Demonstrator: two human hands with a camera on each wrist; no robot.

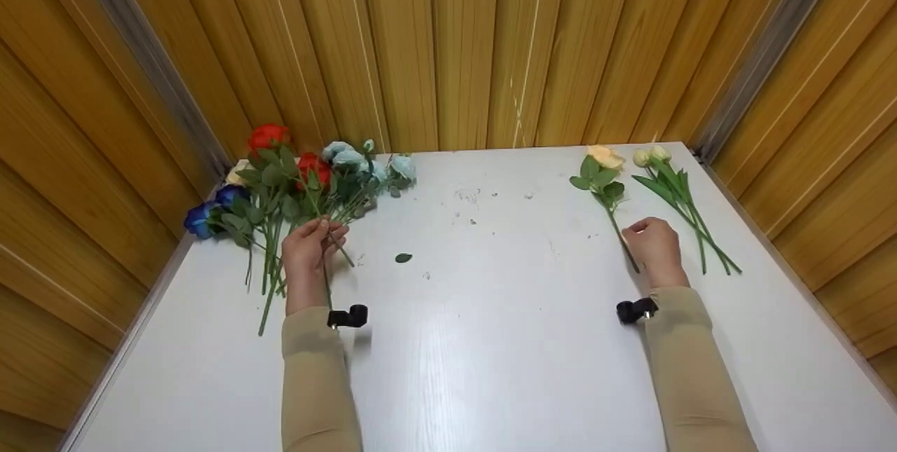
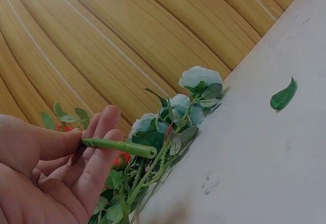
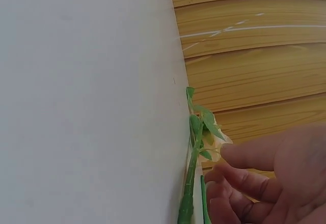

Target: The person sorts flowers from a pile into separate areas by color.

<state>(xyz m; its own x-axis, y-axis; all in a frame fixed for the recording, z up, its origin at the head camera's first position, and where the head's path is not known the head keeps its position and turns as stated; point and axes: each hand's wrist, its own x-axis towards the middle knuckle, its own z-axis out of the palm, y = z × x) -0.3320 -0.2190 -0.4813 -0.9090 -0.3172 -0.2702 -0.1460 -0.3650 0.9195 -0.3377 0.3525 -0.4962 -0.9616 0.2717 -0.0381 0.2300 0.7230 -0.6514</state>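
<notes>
My left hand point(image 1: 305, 249) pinches a green flower stem point(image 2: 122, 146) between thumb and fingers. The stem's cut end points out past the fingers, and its upper part runs toward the red roses point(image 1: 314, 170). Behind that hand lie blue roses point(image 1: 202, 219) and pale blue flowers point(image 2: 201, 76) with leafy stems. Over on the right, a peach rose point(image 1: 604, 157) lies on the table, its stem toward me. Just right of this stem is my right hand point(image 1: 655, 245), fingers loosely bent, with a small gap between thumb and index finger in the right wrist view.
Cream tulips point(image 1: 660, 153) with long green stems lie to the right of the right hand. A loose leaf point(image 1: 404, 257) lies on the white table point(image 1: 490, 354), right of the left hand. Wood-patterned walls point(image 1: 462, 45) enclose the back and sides.
</notes>
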